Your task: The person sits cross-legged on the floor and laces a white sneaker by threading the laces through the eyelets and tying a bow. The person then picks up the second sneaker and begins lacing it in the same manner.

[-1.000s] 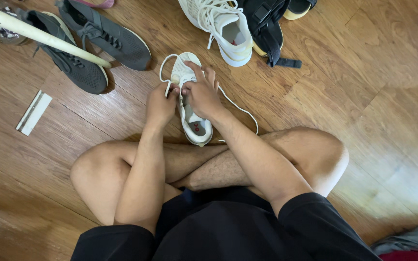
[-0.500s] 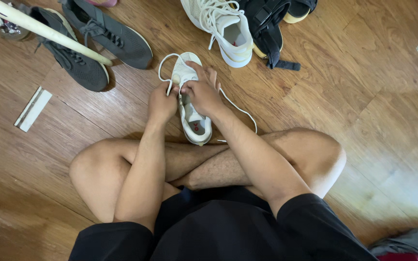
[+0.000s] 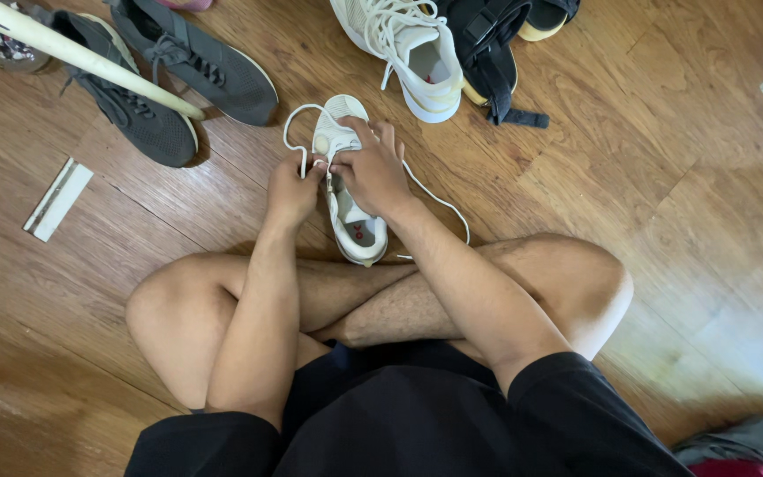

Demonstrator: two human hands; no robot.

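A white sneaker point(image 3: 352, 225) lies on the wooden floor in front of my crossed legs, toe pointing away from me. My left hand point(image 3: 291, 190) pinches its white lace point(image 3: 291, 132) at the left side of the shoe, where the lace loops out over the floor. Over the middle of the shoe rests my right hand point(image 3: 373, 170), fingers closed on the lace at the eyelets. Another stretch of lace trails to the right along the floor toward my knee.
A pair of dark grey sneakers point(image 3: 178, 79) lies at the upper left under a pale wooden stick point(image 3: 72, 55). A second white sneaker point(image 3: 408, 53) and a black sandal point(image 3: 487, 53) sit at the top. A small white strip point(image 3: 57, 199) lies at left.
My hands have shifted slightly on the shoe, and the lace loop at the left has changed shape a little. The shoe stays in place.
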